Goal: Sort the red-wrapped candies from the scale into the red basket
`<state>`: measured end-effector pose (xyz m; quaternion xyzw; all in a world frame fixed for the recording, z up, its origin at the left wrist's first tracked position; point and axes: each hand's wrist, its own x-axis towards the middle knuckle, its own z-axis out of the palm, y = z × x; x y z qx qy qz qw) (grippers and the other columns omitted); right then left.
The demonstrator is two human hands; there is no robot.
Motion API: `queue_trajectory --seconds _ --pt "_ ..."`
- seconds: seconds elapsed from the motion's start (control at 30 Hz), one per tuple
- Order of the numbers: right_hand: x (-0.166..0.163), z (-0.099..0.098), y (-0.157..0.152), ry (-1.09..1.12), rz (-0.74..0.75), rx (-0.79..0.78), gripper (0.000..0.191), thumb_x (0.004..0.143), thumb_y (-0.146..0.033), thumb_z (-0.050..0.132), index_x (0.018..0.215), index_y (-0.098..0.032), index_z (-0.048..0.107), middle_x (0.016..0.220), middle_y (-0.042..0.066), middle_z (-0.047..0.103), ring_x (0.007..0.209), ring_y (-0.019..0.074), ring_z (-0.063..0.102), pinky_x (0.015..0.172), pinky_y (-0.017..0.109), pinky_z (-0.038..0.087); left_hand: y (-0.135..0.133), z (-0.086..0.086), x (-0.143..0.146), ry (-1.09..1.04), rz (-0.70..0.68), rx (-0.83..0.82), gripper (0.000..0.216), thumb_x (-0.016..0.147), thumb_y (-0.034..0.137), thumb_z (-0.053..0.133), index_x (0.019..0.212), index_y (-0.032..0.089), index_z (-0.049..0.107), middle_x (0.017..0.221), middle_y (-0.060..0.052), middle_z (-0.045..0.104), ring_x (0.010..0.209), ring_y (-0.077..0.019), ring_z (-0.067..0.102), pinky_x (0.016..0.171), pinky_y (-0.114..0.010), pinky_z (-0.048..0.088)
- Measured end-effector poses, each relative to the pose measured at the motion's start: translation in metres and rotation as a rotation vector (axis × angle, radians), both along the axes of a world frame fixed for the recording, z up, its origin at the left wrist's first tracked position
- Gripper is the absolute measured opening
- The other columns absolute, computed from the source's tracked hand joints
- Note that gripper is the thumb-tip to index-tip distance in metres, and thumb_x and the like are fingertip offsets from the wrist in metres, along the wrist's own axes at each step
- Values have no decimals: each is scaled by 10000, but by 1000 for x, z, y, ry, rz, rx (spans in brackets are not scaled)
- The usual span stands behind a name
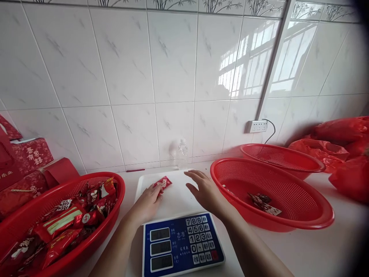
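A white weighing pan [178, 198] lies in front of me, part of a scale with a blue keypad panel [181, 246]. My left hand [149, 202] is over the pan's left side, its fingers closed on a small red candy packet [163, 182] with white print. The packet's lower end is hidden by the fingers. Over the pan's right side is my right hand [204, 188], with fingers apart and nothing in it. To the left, a red plastic basket [119, 192] holds many wrapped snacks [65, 219].
On the right, a red basket [317, 215] holds a few packets [265, 204]; another red basket [314, 165] stands behind it. Red bags [348, 165] lie at far right, red gift boxes [31, 154] at far left. A clear bottle [182, 150] stands by the tiled wall, below a socket [257, 126].
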<state>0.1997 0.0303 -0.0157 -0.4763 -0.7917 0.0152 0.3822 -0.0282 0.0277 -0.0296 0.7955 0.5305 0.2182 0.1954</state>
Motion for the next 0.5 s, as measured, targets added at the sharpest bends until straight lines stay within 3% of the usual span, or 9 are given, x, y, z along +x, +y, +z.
queue_trajectory --seconds 0.23,0.4,0.5 --pt "-6 0 -2 -47 71 -53 366 877 -201 517 1236 -177 582 1221 117 624 1177 250 526 992 447 426 -18 14 -5 -128 -103 -133 286 894 367 412 1081 235 584 1128 -63 658 1032 -232 589 902 -340 419" --pt "-26 -6 -11 -179 239 -221 390 869 -241 535 1255 -208 576 1307 101 574 1237 245 483 1028 406 381 -25 16 -2 -332 -207 -203 241 882 379 472 1057 277 603 1075 -40 664 1042 -235 577 916 -349 402" --pt "-32 -13 -10 -238 283 -272 348 850 -160 516 1178 -205 625 1210 85 634 1126 216 564 965 341 413 -25 18 -1 -443 -182 -142 210 878 405 500 991 258 597 1022 -39 658 1013 -216 579 925 -344 399"
